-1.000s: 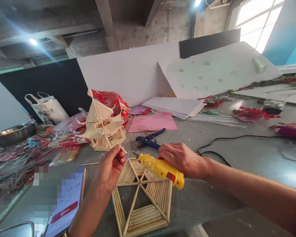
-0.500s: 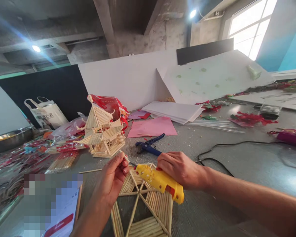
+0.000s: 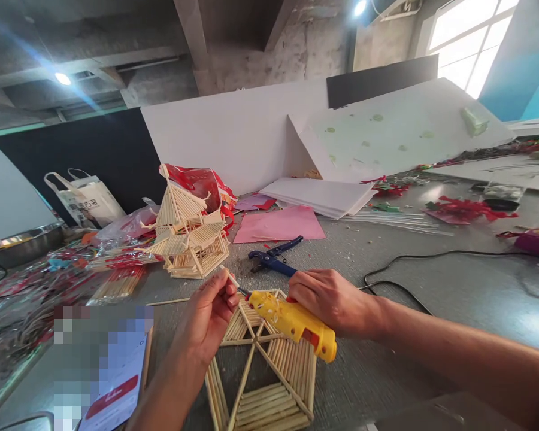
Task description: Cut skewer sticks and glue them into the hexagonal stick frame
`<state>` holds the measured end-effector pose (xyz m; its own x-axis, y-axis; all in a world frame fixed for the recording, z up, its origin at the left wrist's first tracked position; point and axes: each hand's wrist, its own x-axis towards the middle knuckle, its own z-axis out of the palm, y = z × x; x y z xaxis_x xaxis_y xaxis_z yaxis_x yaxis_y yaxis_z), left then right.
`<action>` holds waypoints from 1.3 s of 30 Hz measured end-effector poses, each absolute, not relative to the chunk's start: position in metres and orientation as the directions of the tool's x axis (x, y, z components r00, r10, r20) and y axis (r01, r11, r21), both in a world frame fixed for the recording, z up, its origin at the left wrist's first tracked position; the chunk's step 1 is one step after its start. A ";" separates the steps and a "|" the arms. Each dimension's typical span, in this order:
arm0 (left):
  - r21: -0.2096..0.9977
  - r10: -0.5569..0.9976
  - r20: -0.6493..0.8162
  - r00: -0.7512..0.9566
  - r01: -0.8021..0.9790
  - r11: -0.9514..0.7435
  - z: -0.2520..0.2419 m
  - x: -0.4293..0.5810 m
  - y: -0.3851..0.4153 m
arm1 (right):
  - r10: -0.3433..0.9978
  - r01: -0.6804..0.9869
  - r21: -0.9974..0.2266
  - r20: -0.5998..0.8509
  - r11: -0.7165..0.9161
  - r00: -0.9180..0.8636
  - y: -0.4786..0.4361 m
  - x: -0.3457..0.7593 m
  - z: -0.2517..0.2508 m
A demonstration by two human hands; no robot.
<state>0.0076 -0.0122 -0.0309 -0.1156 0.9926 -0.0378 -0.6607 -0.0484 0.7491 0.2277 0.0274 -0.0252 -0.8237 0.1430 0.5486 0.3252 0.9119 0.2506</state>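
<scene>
Between the thumb and fingers of my left hand (image 3: pixel 213 308) is a short wooden stick (image 3: pixel 232 278), pinched with its end pointing to the right. My right hand (image 3: pixel 326 302) grips a yellow hot glue gun (image 3: pixel 291 320), whose nozzle meets or nearly meets the end of that stick. Beneath both hands lies a hexagonal frame of wooden sticks (image 3: pixel 291 371), with several of its triangular sections filled by parallel sticks; the glue gun hides part of it. A blue-handled cutter (image 3: pixel 273 263) rests just beyond my right hand.
A tiered stick pavilion (image 3: pixel 188 239) stands behind my left hand. Bagged sticks (image 3: pixel 119 284) and a phone (image 3: pixel 117 383) lie on the left. Pink paper (image 3: pixel 278 224) and white boards (image 3: pixel 318 194) are farther back. A black cord (image 3: pixel 395 263) runs across the right side.
My hands keep nearly the same pose, stick at the nozzle. The view has shifted slightly, and the near things on the table sit a little higher and further right in it.
</scene>
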 end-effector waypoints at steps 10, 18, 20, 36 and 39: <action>0.727 0.989 -0.071 -0.128 -0.686 -0.037 -0.032 0.006 -0.012 | 0.169 0.330 0.233 0.521 0.915 -0.836 0.027 0.229 -0.024; 0.722 0.990 -0.082 -0.114 -0.692 -0.020 -0.030 0.007 -0.013 | 0.177 0.333 0.222 0.521 0.917 -0.835 0.026 0.228 -0.023; 0.711 0.991 -0.092 -0.095 -0.703 -0.002 -0.029 0.007 -0.013 | 0.179 0.338 0.228 0.520 0.913 -0.835 0.026 0.228 -0.023; 0.963 0.964 -0.058 0.261 0.271 -0.015 -0.022 -0.002 -0.028 | 0.776 0.869 0.160 0.395 0.469 -0.491 0.095 0.277 -0.016; 0.850 0.920 -0.065 0.387 0.504 -0.152 -0.020 -0.001 -0.034 | 0.816 0.896 0.125 0.375 0.426 -0.440 0.105 0.283 -0.018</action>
<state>-0.0012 -0.0344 -0.0202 0.3869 0.9198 -0.0652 0.5044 -0.1519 0.8500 0.2827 0.1047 -0.0181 -0.4399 0.8159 0.3752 0.8961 0.4259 0.1247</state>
